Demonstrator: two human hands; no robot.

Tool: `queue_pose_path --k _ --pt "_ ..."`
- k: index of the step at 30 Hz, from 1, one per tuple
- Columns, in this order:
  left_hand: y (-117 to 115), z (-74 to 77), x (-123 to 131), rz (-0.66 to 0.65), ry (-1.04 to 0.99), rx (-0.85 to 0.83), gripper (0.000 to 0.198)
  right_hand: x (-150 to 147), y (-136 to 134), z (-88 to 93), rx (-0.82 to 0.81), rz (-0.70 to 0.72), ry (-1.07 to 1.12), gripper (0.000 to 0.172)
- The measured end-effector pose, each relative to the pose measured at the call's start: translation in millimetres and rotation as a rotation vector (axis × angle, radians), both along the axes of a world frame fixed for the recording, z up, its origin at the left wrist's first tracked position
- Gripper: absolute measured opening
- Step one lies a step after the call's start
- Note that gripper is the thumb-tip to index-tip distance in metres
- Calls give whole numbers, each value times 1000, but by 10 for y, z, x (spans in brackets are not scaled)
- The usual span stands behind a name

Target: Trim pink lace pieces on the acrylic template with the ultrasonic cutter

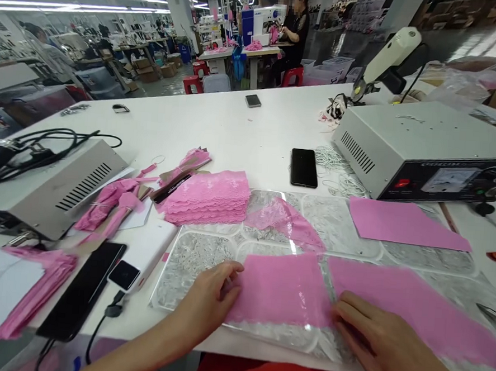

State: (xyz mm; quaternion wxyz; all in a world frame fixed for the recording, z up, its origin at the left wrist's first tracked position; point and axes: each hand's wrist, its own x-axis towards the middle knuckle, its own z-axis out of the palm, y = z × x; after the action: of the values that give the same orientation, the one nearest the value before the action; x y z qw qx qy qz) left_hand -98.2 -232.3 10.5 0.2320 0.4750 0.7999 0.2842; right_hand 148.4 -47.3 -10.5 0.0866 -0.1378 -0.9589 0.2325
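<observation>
My left hand [209, 301] lies flat with fingers stretched, pressing the left end of a pink lace strip [283, 288]. My right hand [379, 339] rests open on the same strip near its middle, fingers pointing left. The strip runs across a clear plastic sheet [193, 258] laid over a grey patterned mat at the table's near edge. A second loose pink lace piece [283, 218] lies under the plastic just beyond. A stack of folded pink lace [209, 197] sits behind my left hand.
A grey machine box [418, 148] stands at right, another [54, 187] at left with black cables. A black phone [304, 167] lies mid-table, another phone [82, 287] near left. A pink sheet [405, 224] lies right. A person sits at a sewing machine far back.
</observation>
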Motion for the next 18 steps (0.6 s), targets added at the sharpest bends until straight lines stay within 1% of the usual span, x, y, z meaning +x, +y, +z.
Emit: queue_pose_path --k 6,7,9,11,13,15,18 --pt "-88 -27 9 -44 80 21 26 -7 11 11 -25 7 -30 20" --pt "-106 -36 9 -60 134 48 26 -12 9 24 -22 4 -38 21" --pt "-139 -64 6 -110 317 146 26 -30 -7 63 -8 -1 -47 21" --pt "-160 -113 -1 -222 518 267 29 -54 -44 113 20 2 -65 22" --pt "-165 -179 -23 -385 666 346 33 -81 -97 157 54 7 -100 23" --pt "-153 -241 -70 -514 760 368 36 -99 -143 183 66 3 -131 23" --pt "-124 -278 -190 -606 848 324 38 -65 -142 177 32 -60 -83 25"
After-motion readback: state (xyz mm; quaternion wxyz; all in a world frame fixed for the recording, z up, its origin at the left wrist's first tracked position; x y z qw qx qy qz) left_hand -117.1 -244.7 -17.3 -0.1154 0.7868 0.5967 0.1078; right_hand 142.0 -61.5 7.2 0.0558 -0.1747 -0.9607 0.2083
